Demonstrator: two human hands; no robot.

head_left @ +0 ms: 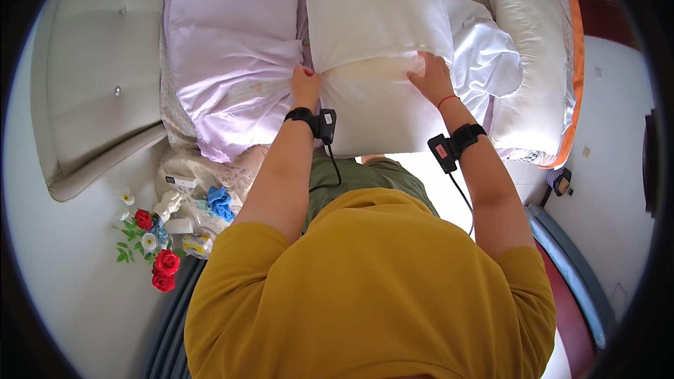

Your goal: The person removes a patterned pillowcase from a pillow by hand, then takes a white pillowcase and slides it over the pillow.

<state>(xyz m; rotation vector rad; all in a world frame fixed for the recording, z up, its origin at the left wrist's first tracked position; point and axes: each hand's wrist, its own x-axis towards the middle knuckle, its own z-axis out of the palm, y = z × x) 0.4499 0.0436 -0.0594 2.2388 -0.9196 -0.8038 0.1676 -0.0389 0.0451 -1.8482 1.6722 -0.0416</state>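
A white pillow lies lengthwise before me on the bed, its near end hanging over the bed's edge. Across its middle, a cream-coloured strip shows between two parts of the white pillowcase. My left hand is closed at the left edge of this strip, fingers curled on the pillowcase cloth. On the opposite edge rests my right hand, thumb and forefinger apart, touching the cloth; its other fingers are partly hidden. Both wrists wear black straps with small cabled boxes.
To the left lies a lilac pillow with rumpled cloth, beside a padded headboard. Rumpled white satin cloth and another white pillow lie right. A lace-covered surface at lower left holds red artificial flowers and a blue cloth.
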